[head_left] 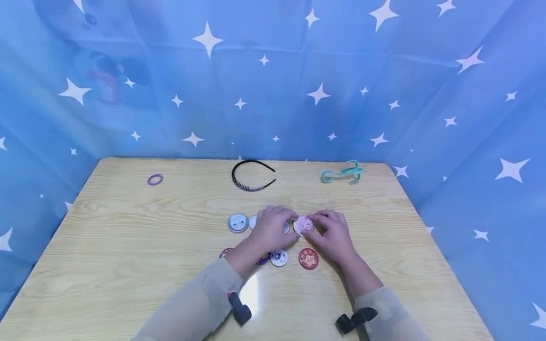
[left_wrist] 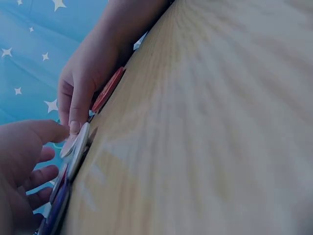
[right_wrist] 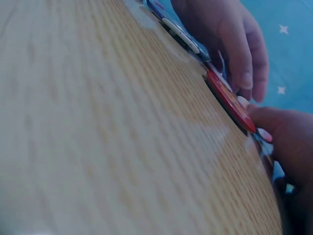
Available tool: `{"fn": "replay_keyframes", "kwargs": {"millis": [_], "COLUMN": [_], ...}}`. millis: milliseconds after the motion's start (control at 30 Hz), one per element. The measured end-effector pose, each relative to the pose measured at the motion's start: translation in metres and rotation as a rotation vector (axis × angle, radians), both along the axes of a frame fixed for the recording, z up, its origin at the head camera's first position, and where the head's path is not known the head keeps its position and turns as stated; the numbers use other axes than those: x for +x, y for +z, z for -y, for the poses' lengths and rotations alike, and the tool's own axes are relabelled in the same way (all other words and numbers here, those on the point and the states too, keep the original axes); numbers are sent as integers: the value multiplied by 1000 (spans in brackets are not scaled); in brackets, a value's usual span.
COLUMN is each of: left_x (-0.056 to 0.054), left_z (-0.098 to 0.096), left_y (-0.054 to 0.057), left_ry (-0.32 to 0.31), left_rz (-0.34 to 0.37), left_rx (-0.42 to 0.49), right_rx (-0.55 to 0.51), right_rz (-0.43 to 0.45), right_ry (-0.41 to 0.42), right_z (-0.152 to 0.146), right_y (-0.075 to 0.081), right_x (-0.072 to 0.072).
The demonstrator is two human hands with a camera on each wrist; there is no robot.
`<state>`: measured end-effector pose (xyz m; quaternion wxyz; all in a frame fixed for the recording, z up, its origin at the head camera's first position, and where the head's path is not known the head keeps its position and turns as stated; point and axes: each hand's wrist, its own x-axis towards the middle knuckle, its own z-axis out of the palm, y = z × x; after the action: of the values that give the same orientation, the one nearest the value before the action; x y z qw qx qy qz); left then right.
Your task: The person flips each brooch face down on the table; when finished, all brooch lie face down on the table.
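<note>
A round pink pin badge lies between both hands in the head view. My left hand pinches its left edge with thumb and fingers, while my right hand grips the right edge the same way. Just below them sits a red badge with a star, and to its left a white badge. Another badge, back up with its pin showing, lies left of the left hand. More badges are partly hidden under the left hand and forearm, among them a purple one.
Along the far side of the wooden table lie a purple hair ring, a black headband and a teal claw-like clip. A blue curtain with white stars hangs behind the table.
</note>
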<state>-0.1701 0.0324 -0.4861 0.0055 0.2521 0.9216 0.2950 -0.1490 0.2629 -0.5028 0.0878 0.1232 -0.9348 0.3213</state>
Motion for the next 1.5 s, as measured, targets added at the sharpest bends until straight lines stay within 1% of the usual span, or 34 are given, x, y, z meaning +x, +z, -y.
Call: {"fn": "replay_keyframes", "kwargs": {"millis": [133, 267, 400, 633, 800, 1000, 1233, 1400, 1500], "left_x": [-5, -8, -8, -9, -8, -9, -9, -9, -9], "left_z": [-3, -3, -3, -2, -2, -2, -1, -1, -1], "left_y": [0, -2, -4, -9, -12, -14, -12, -13, -13], "left_ry": [2, 10, 16, 20, 25, 28, 29, 39, 42], "left_rz": [11, 24, 17, -24, -15, -12, -15, -11, -10], "left_rx": [-16, 8, 49, 92, 123, 124, 128, 128, 137], "right_rx": [-12, -29, -45, -76, -102, -142, -153, -165, -185], "right_rz": [-40, -64, -60, -71, -63, -68, -122, -156, -158], "right_ry": [17, 20, 9, 3, 8, 13, -7, 13, 28], "right_z": [3, 3, 2, 1, 0, 1, 1, 1, 1], "right_y": [-2, -2, -3, -3, -2, 0, 0, 0, 0], "right_x": [-1, -1, 0, -1, 0, 1, 1, 1, 1]}}
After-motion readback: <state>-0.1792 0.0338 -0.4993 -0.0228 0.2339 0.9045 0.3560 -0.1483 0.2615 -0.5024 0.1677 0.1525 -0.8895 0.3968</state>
